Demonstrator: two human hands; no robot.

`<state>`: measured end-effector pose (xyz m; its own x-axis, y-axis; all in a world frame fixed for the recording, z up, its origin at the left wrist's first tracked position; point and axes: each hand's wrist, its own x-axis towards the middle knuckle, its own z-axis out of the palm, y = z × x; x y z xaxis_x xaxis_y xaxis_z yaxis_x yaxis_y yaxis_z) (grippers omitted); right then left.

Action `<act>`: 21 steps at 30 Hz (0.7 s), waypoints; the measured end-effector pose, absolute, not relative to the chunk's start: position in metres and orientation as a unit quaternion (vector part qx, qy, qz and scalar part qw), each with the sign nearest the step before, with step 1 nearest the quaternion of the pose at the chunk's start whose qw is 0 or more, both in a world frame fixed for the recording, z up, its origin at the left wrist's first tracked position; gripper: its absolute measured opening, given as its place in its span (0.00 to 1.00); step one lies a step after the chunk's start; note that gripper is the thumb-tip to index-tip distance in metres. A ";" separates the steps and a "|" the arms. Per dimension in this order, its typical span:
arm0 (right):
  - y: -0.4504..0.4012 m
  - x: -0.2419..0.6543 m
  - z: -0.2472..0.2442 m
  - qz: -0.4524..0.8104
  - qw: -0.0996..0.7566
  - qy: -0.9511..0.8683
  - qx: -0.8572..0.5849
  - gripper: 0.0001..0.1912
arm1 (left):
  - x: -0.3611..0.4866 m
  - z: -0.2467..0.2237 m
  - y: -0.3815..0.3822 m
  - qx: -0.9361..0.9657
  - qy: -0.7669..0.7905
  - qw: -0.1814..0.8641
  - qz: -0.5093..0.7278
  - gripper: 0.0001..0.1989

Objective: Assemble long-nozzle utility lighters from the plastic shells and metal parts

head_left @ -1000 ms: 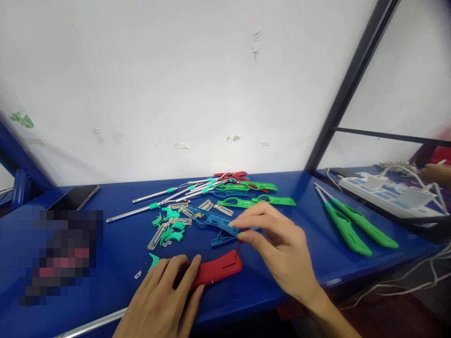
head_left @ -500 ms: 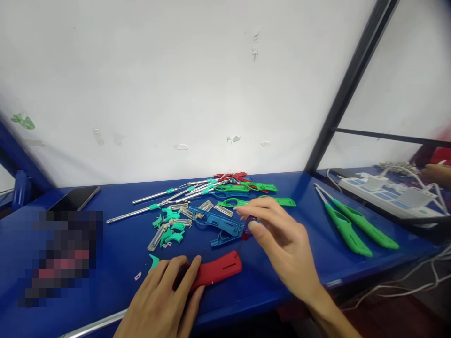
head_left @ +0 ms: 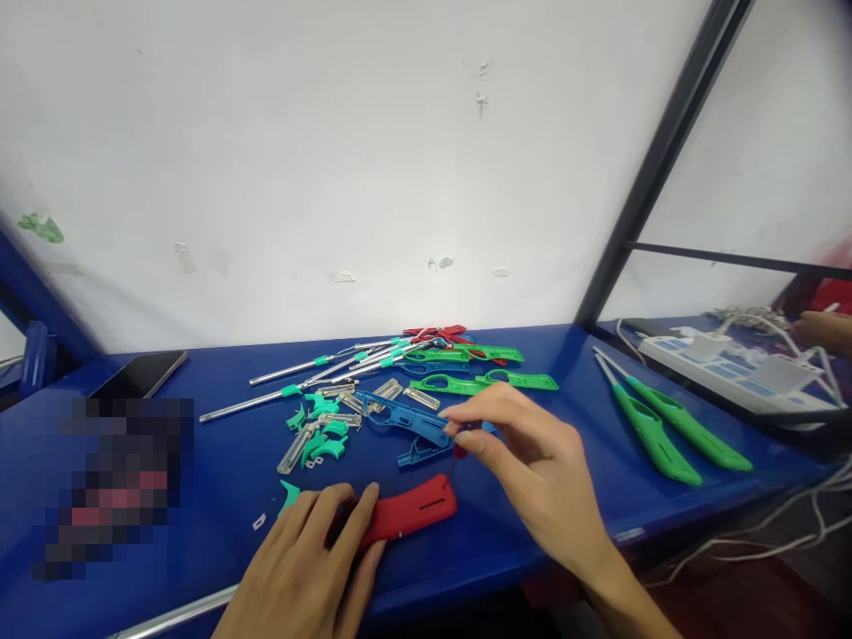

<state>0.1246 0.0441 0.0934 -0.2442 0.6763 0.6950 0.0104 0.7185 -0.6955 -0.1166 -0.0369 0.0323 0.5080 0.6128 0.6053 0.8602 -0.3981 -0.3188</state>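
Observation:
My left hand (head_left: 303,559) presses a red long-nosed lighter (head_left: 416,510) against the table near its front edge. Part of the lighter's body is hidden under the fingers, and a silver tube (head_left: 183,612) sticks out to the left of the hand. Between thumb and fingertips, my right hand (head_left: 539,461) pinches a small screwdriver (head_left: 459,450) with a red and purple handle. Its thin shaft points down to the right end of the red body. Just behind lie blue lighter shell halves (head_left: 409,417), clear fuel tanks (head_left: 297,448) and teal triggers (head_left: 331,450).
Silver tubes (head_left: 253,406) and green shell halves (head_left: 519,382) are heaped near the wall. Two green lighters (head_left: 666,435) rest at the right beside a white power strip (head_left: 719,364). At the left are a phone (head_left: 143,374) and a blurred-out object (head_left: 120,497). Another person's hand (head_left: 829,328) shows far right.
My right hand has shifted slightly left and its fingers have turned on the screwdriver handle, which now stands more upright. The left hand and red lighter stay put.

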 end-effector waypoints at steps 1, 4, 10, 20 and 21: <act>0.045 0.124 0.093 0.280 0.581 -0.724 -0.246 0.08 | -0.117 0.033 -0.037 -0.810 -0.454 0.311 -0.202 0.22; 0.044 0.124 0.092 0.255 0.583 -0.727 -0.256 0.10 | -0.116 0.035 -0.036 -0.811 -0.453 0.315 -0.196 0.22; 0.042 0.125 0.092 0.306 0.550 -0.742 -0.231 0.12 | -0.117 0.036 -0.037 -0.816 -0.450 0.316 -0.178 0.23; 0.041 0.128 0.094 0.292 0.543 -0.753 -0.232 0.17 | -0.114 0.034 -0.035 -0.812 -0.456 0.312 -0.187 0.23; 0.041 0.127 0.093 0.291 0.552 -0.746 -0.233 0.15 | -0.114 0.033 -0.035 -0.812 -0.457 0.310 -0.190 0.23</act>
